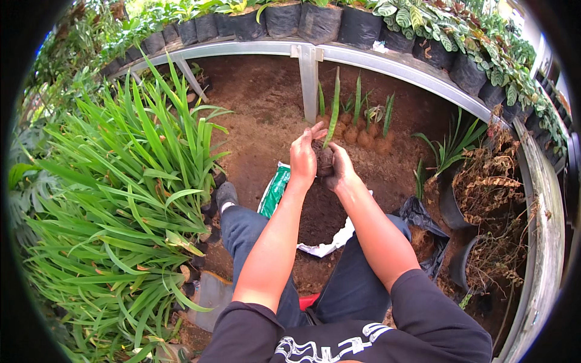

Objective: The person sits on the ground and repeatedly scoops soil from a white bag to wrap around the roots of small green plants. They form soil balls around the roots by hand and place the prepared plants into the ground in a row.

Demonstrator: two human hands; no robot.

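Observation:
Between my two hands is a dark ball of soil [324,162] with one upright, pointed snake plant leaf [335,109] rising from it. My left hand [305,154] cups the ball's left side, its fingers slightly spread at the top. On the right side, my right hand [339,167] is pressed against the ball, its fingers dark with soil. Below them, between my knees, an open bag [333,245] with a white inner rim holds dark potting soil [322,213]. A green printed side of the bag [275,188] shows at the left.
Several brown fibre-wrapped balls [363,136] with upright leaves stand ahead on the ground. Dense strap-leaved plants [136,195] crowd my left. Black plastic [429,227] and pots of dried plants [488,195] lie right. A metal-framed bench [308,81] carries several black planting bags [320,22].

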